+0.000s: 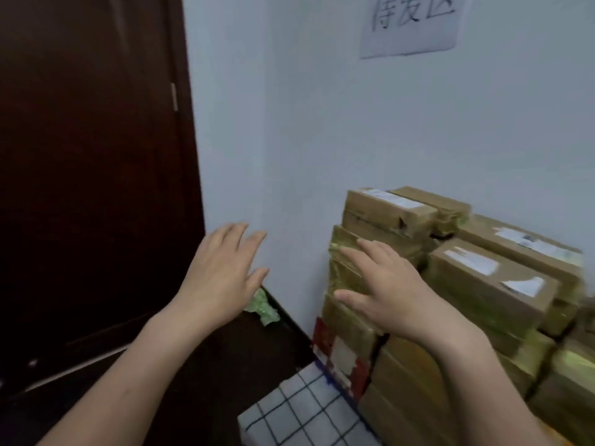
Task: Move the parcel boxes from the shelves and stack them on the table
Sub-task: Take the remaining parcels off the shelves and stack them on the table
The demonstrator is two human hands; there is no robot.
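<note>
- Brown cardboard parcel boxes [489,281] are sitting piled several layers high against the white wall [322,123]. Most are taped, and some are carrying labels.
- You are standing at the pile's left end with nothing in either hand.
- Your right hand [386,291] is lying flat with fingers straight and spread over the left face of a tape-wrapped box [343,272] midway up the pile. It is gripping nothing, and blur is hiding whether the fingertips are actually touching.
- Your left hand [219,275] is hovering open in the air, fingers spread, well apart from the pile.
- Progress, as a judgement: much of the stacking is looking done, going by the pile's height.
- The shelves are lying outside the view, so you are not able to count what is left.
- The pile's base is hidden, so whether it is resting on the table cannot be told.
- A paper sign [415,24] with handwritten characters is hanging on the wall above the pile.
- A dark wooden door [90,156] is filling the left side of the view.
- Crumpled green wrapping [262,307] is lying low in the corner, just beyond your left hand.
- A red-and-white package [341,352] is sitting at the pile's lower left, with a blue-checked white cloth [306,410] just below it.
- Watch the top box [386,204]: it is sitting slightly askew, and a careless push is likely to shift it.
</note>
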